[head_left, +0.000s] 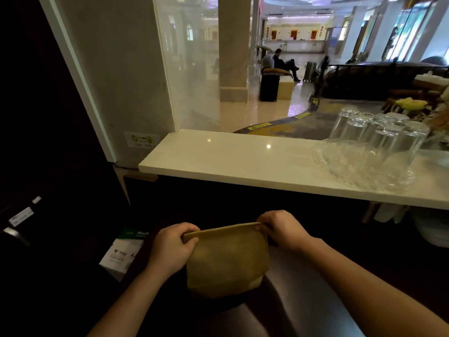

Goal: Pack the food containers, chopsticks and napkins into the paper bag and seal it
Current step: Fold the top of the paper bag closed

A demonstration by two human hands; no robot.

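So the brown paper bag (227,260) is standing upright on the dark lower counter, top edge folded flat. Left hand (170,249) pinches the left end of that fold, right hand (281,229) pinches the right end. Upturned drinking glasses (379,139) sit on the white marble ledge (218,154) above, well apart from the bag.

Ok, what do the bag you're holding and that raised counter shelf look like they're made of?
The bag looks like matte brown kraft paper: dull, with a flat folded top edge pinched by the left hand and right hand. The counter shelf looks like polished pale stone or a stone-look composite; it reflects ceiling lights.
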